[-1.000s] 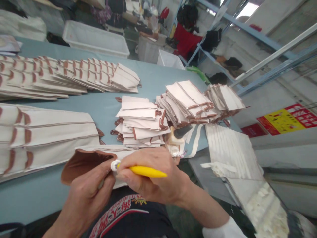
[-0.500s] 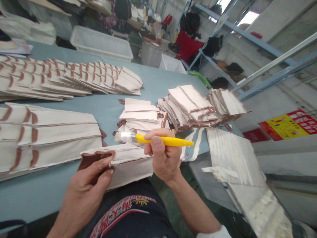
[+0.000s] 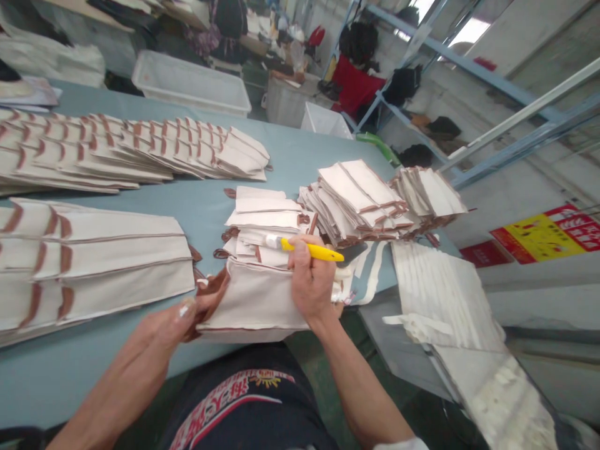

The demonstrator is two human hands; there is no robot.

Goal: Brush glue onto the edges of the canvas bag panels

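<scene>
My right hand (image 3: 313, 281) is closed round a paintbrush (image 3: 313, 250) with a yellow handle, its pale bristles pointing left. Beneath that hand lies a cream fabric piece (image 3: 260, 294) with brown edging, close to my body at the table's near edge. My left hand (image 3: 187, 312) grips the brown left end of this piece, the thumb on top with a white smear on it; the other fingers are partly hidden. Just behind, a small pile of similar cream pieces (image 3: 262, 219) with brown loops rests on the blue-green table (image 3: 206, 190).
Overlapping rows of cream pieces (image 3: 117, 250) spread along the left. Taller stacks (image 3: 360, 187) stand at the right, near white strips (image 3: 372, 275). A white-covered board (image 3: 445, 300) slopes down on the right. Beyond the table are a white bin (image 3: 192, 84) and blue shelving (image 3: 389, 100).
The fabric piece has been turned so its broad plain face shows. My left hand has shifted along its brown end. The brush has moved slightly up, with its bristles farther right.
</scene>
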